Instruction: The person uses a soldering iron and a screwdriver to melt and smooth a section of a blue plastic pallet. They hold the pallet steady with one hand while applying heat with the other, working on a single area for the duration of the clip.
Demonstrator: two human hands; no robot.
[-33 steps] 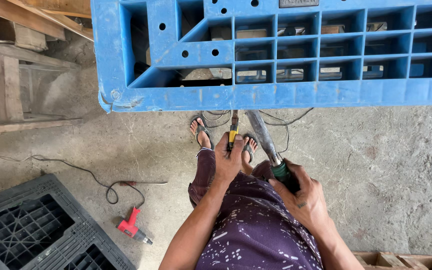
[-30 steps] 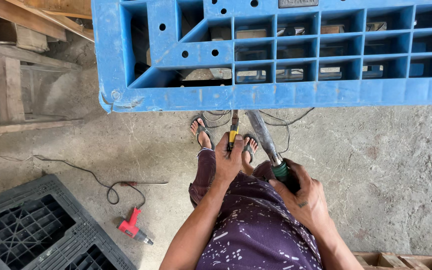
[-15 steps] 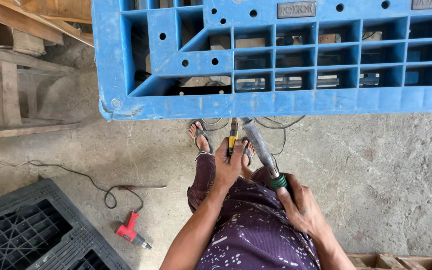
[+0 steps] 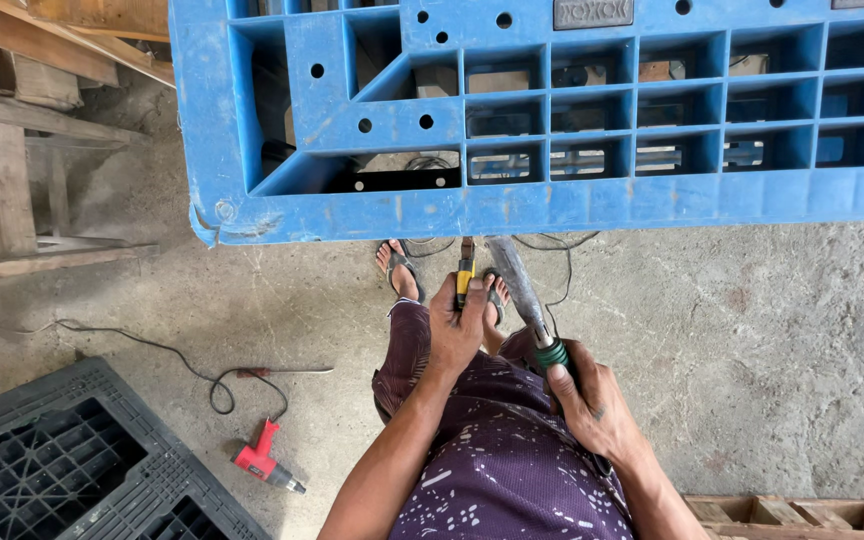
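Person stands at the near edge of a blue plastic pallet (image 4: 552, 130), seen from above, feet in sandals on the concrete floor (image 4: 752, 340).

Left hand (image 4: 457, 330): fingers closed around a small tool with a yellow-and-black handle (image 4: 464, 278). The tool points away from the body, its far end reaching under the pallet's near edge; what the tip is cannot be made out.

Right hand (image 4: 592, 400): fingers wrapped tight around the grip of a metal-barrelled tool (image 4: 517, 285). A green band marks where the grey barrel joins the grip. The barrel slants up and to the left, its far end just under the pallet edge, close beside the yellow-handled tool. The two tools lie near each other, almost parallel; cannot tell whether they touch.

A dark cord (image 4: 552, 270) trails on the floor by the feet, partly under the pallet.

Around: red power drill (image 4: 264, 462) lies on the floor to the near left, with a thin cable (image 4: 132, 345) curling away from it toward the left. A dark grey plastic pallet (image 4: 62, 470) sits at the near left corner. Wooden boards and a frame (image 4: 12, 180) stand at the far left. A wooden pallet edge (image 4: 802, 515) shows at the near right.
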